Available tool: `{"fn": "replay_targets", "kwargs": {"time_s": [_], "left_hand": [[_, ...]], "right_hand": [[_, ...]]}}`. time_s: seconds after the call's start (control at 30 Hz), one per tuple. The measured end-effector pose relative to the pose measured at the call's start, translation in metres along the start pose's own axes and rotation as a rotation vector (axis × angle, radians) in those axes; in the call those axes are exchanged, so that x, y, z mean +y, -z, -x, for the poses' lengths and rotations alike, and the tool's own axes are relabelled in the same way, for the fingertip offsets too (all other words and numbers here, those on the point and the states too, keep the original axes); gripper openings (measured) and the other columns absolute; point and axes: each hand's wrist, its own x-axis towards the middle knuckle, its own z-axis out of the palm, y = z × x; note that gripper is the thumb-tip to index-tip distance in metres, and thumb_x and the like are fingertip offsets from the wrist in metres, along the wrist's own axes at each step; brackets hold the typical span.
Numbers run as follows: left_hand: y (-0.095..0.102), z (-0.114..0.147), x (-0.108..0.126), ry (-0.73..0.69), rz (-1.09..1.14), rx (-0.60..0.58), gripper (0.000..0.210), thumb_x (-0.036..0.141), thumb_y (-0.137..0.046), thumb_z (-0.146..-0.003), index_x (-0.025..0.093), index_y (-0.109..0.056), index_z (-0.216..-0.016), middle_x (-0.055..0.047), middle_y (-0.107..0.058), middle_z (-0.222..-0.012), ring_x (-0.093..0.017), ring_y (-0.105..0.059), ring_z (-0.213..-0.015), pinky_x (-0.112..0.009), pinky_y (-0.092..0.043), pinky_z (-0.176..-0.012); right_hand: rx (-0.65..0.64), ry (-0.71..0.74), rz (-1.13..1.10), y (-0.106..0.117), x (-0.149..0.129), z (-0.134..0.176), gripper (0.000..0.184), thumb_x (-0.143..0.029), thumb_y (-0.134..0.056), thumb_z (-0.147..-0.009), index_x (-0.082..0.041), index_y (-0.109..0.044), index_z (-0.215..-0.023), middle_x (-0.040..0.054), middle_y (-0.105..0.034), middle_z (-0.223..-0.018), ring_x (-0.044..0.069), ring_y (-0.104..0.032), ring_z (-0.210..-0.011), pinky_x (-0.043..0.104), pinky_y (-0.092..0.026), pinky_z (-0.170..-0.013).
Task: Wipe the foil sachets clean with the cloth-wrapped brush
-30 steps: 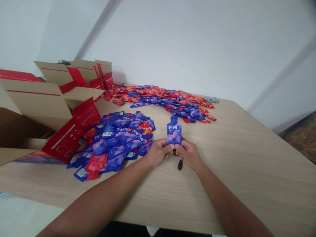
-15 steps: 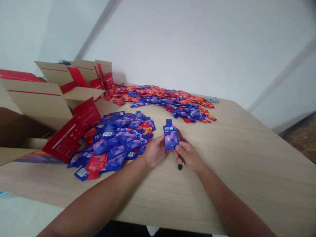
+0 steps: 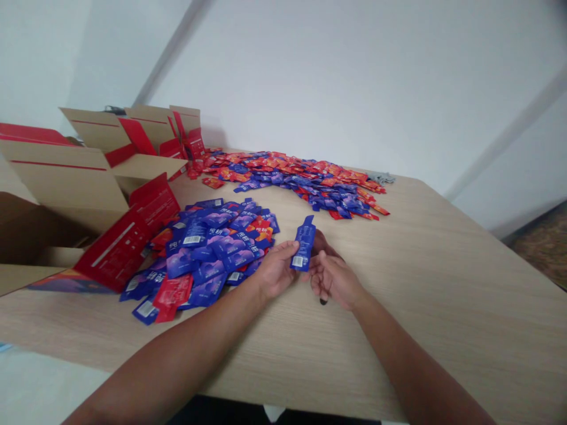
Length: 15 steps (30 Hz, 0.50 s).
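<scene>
A blue-and-purple spouted pouch (image 3: 303,245) stands upright over the table, its barcode side turned toward me. My left hand (image 3: 280,270) is closed on the pouch's left edge, thumb in front. Just right of the pouch is my right hand (image 3: 334,277), its fingers loosely bent and apart, with no clear grip on the pouch. A small dark spot (image 3: 323,301) shows under the right fingers; what it is I cannot make out. Left of my left hand lies a pile of similar blue pouches (image 3: 212,248), with a few red and orange ones among them.
Open cardboard boxes (image 3: 66,177) with red flaps stand along the left side. A long heap of red, orange and blue pouches (image 3: 301,177) lies at the back of the wooden table (image 3: 443,283), near the wall. A grey crumpled item (image 3: 381,177) sits beyond its right end.
The pouch has turned from its printed front to its barcode side. My right thumb has come off its lower corner, while my left thumb now lies over its left edge.
</scene>
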Motion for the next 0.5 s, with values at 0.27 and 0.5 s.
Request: {"fn": "replay_targets", "kwargs": {"time_s": [0.27,0.5], "left_hand": [[0.003,-0.004,-0.016,-0.121,-0.195,0.168,0.045,0.048,-0.094,-0.075,0.018,-0.061,-0.076,0.002,-0.062,-0.067,-0.011,-0.054,-0.059,-0.025,-0.044,-0.059],[0.004,-0.001,-0.017,-0.184,-0.389,0.101,0.05,0.058,-0.087,-0.081,0.019,-0.056,-0.074,0.004,-0.057,-0.063,-0.01,-0.048,-0.055,-0.024,-0.038,-0.053]], "right_hand": [[0.211,0.182,0.425,0.006,0.004,-0.002,0.056,-0.072,-0.071,-0.091,-0.019,-0.064,-0.075,-0.0001,-0.062,-0.052,0.009,-0.046,-0.039,0.02,-0.031,-0.036],[0.295,0.232,0.461,0.008,0.005,-0.004,0.052,-0.069,-0.071,-0.093,-0.023,-0.059,-0.072,-0.003,-0.058,-0.05,0.01,-0.046,-0.041,0.022,-0.032,-0.039]]}}
